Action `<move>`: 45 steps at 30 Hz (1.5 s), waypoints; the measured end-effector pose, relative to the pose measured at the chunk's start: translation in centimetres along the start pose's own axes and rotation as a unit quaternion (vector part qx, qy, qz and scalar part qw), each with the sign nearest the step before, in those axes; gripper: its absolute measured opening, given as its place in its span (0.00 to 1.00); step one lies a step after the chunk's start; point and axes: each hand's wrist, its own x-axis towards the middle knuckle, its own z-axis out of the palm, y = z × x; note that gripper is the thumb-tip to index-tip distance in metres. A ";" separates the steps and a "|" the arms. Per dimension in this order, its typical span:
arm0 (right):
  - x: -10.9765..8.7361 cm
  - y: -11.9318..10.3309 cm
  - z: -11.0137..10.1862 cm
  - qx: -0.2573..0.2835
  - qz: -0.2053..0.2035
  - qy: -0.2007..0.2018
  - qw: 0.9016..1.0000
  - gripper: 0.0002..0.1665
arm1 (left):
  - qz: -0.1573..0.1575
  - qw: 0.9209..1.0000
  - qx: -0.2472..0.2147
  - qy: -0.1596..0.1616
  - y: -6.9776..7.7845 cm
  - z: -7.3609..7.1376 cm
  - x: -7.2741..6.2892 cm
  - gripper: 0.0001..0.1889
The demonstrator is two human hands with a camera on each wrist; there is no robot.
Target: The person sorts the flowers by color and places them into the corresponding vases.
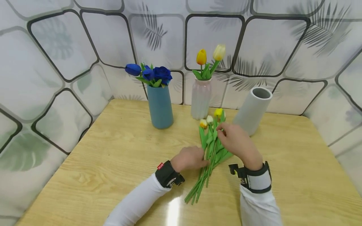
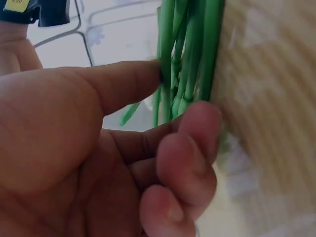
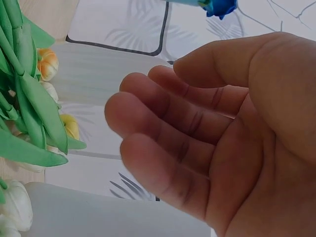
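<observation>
Blue flowers (image 1: 148, 74) stand in a teal vase (image 1: 160, 108), far left; the left hand (image 1: 189, 159) touches tulips (image 1: 214, 152) lying mid tabletop (image 1: 121, 144), its grip unclear; the right hand (image 1: 238, 142), fingers loosely bent and empty, hangs near their far ends, beside a grey vase (image 1: 253, 110).

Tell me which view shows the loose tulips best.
The head view: it takes in the loose tulips from blooms to stem ends. The left wrist view shows mainly stems, close up and cropped; the right wrist view, leaves and some blooms, cut off at the left edge.
</observation>
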 end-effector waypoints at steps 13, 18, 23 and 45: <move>-0.7 0.3 0.6 0.014 0.024 0.008 1.000 0.14 | 0.001 0.992 -0.125 0.010 -0.8 1.1 -0.4 0.23; -0.6 0.7 0.9 0.003 0.031 0.019 0.999 0.11 | -0.004 0.987 -0.161 0.018 -1.4 1.1 -0.1 0.23; 0.1 0.9 1.9 -0.019 0.048 -0.017 0.999 0.10 | 0.003 0.990 -0.129 0.049 -1.9 -0.4 -0.7 0.19; 1.3 0.9 6.5 0.052 0.154 -0.038 0.986 0.05 | -0.012 0.991 -0.081 0.107 -3.5 -3.5 -3.6 0.17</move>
